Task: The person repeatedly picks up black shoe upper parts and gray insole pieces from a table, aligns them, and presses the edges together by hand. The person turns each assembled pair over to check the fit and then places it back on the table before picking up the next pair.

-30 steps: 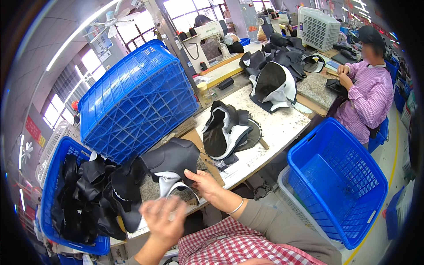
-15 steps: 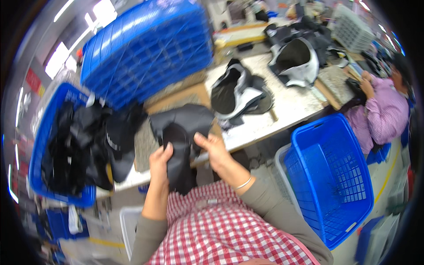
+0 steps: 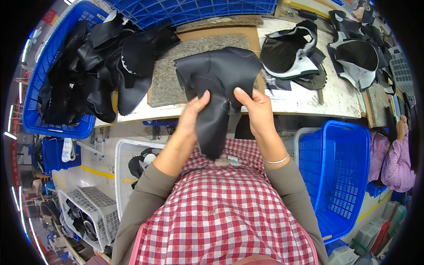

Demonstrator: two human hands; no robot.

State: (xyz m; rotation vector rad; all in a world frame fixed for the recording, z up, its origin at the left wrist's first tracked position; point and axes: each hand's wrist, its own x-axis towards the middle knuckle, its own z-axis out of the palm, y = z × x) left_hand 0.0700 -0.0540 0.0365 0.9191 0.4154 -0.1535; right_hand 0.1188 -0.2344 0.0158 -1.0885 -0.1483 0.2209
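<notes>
— So, what do the hands have hold of?
— Both grip one black leather shoe upper (image 3: 218,84). The left hand (image 3: 193,115) pinches its left edge, fingers closed on it; the right hand (image 3: 256,110) clasps the right edge, thumb on top.
— Where does the piece sit?
— Its top rests on the grey stone slab (image 3: 176,66) just beyond the hands; its lower end hangs toward the checked apron (image 3: 221,207).
— Around them?
— Left of the left hand, a blue crate (image 3: 57,128) heaped with black pieces; right of the right hand, a blue basket (image 3: 340,176).
</notes>
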